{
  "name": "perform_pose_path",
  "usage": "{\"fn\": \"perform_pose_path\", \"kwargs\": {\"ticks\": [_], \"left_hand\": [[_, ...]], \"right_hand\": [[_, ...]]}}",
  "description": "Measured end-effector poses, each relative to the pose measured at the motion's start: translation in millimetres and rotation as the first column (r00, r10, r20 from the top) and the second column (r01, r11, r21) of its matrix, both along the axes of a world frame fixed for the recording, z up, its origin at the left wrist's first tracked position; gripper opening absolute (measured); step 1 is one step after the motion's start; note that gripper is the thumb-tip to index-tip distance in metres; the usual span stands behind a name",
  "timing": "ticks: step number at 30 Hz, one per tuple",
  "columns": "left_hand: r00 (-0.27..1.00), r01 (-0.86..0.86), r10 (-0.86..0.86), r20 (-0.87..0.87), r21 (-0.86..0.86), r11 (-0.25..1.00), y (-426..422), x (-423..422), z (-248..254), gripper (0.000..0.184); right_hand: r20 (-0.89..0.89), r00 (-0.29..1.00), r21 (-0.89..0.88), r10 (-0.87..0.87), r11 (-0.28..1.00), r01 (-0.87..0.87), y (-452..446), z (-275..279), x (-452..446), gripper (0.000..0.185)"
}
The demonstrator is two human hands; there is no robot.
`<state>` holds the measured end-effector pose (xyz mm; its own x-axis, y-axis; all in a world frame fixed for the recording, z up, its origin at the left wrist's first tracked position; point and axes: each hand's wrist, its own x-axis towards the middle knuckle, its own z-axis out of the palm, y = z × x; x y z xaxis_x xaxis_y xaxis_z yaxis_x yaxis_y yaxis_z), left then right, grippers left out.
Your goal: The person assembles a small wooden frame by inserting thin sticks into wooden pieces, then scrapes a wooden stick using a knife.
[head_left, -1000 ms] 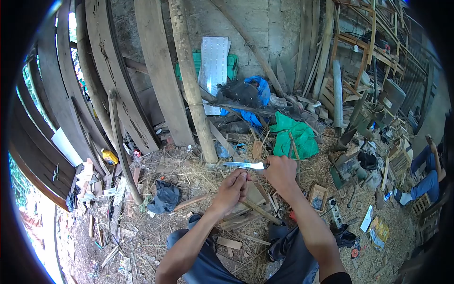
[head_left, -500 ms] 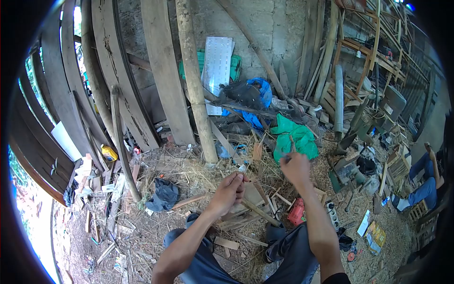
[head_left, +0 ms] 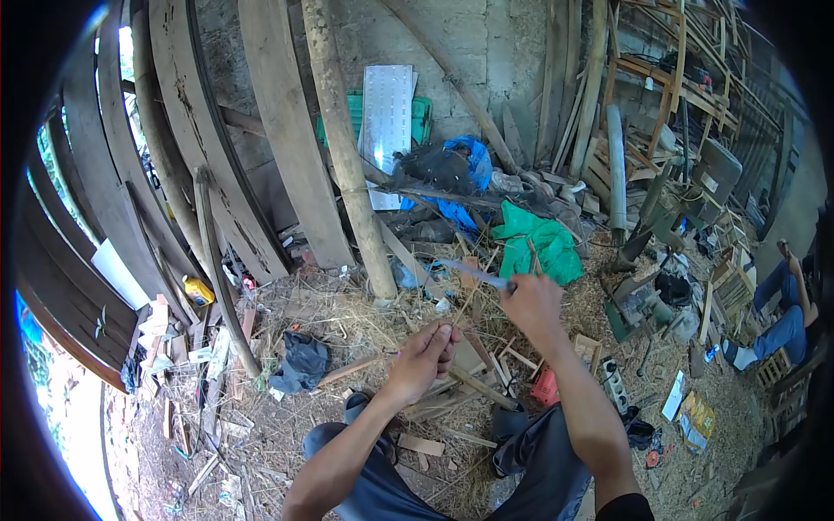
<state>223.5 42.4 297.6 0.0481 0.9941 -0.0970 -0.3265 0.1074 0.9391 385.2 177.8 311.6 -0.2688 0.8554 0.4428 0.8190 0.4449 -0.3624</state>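
Observation:
My right hand (head_left: 532, 306) is closed around a knife (head_left: 476, 273), its narrow grey blade, slightly blurred, pointing left over the straw. A brown, stick-like end rises above that fist; whether it belongs to the knife's handle I cannot tell. Lower and to the left, my left hand (head_left: 423, 360) is closed in a pinch, thumb against the fingers. From the pinch a thin sliver of wood (head_left: 466, 306) slants up towards the blade, with a gap showing between them. Below the hands a wooden stick (head_left: 482, 388) lies slanted between my legs.
A red tool-like object (head_left: 546, 387) and a power strip (head_left: 613, 386) lie near my right knee. A green plastic sheet (head_left: 539, 243) and a black bag (head_left: 301, 361) are on the littered ground. Upright boards (head_left: 295, 130) lean along the wall. Another person (head_left: 777, 334) sits at far right.
The knife blade now shows plainly, pointing left, where my right hand was blurred before. My right hand has shifted slightly left and down. The view has turned a little.

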Motion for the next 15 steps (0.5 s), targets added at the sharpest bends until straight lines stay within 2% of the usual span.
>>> {"fn": "perform_pose_path", "kwargs": {"ticks": [1, 3, 5, 10, 11, 13, 15], "left_hand": [[0.999, -0.011, 0.01, 0.047, 0.008, 1.0, 3, 0, -2, 0.023], [0.995, -0.024, 0.023, 0.096, 0.012, 1.0, 5, 0, -3, 0.023], [0.984, -0.001, -0.005, 0.176, 0.038, 0.999, 5, -2, -3, 0.023], [0.979, 0.012, -0.023, 0.204, 0.056, 0.998, 1, -1, -3, 0.021], [0.982, 0.012, -0.023, 0.187, 0.061, 0.998, 3, 0, -5, 0.021], [0.974, 0.019, -0.028, 0.225, 0.042, 0.999, 3, -1, -2, 0.021], [0.968, 0.031, -0.032, 0.25, 0.008, 0.999, 2, -4, 0, 0.021]], "right_hand": [[0.007, 1.0, 0.004, 0.001, 1.0, -0.001, -5, -4, -3, 0.011], [0.071, 0.961, 0.035, 0.268, 0.962, -0.271, -24, -19, -15, 0.011], [0.067, 0.971, 0.031, 0.23, 0.972, -0.232, -27, -15, -20, 0.01], [0.02, 0.997, 0.059, 0.081, 0.995, -0.082, -7, -3, -7, 0.01], [0.023, 0.997, 0.064, 0.079, 0.995, -0.081, -11, -4, -9, 0.01], [0.062, 0.973, 0.004, 0.22, 0.975, -0.221, -23, -9, -14, 0.01], [0.065, 0.971, 0.022, 0.232, 0.972, -0.234, -21, -10, -16, 0.01]]}}
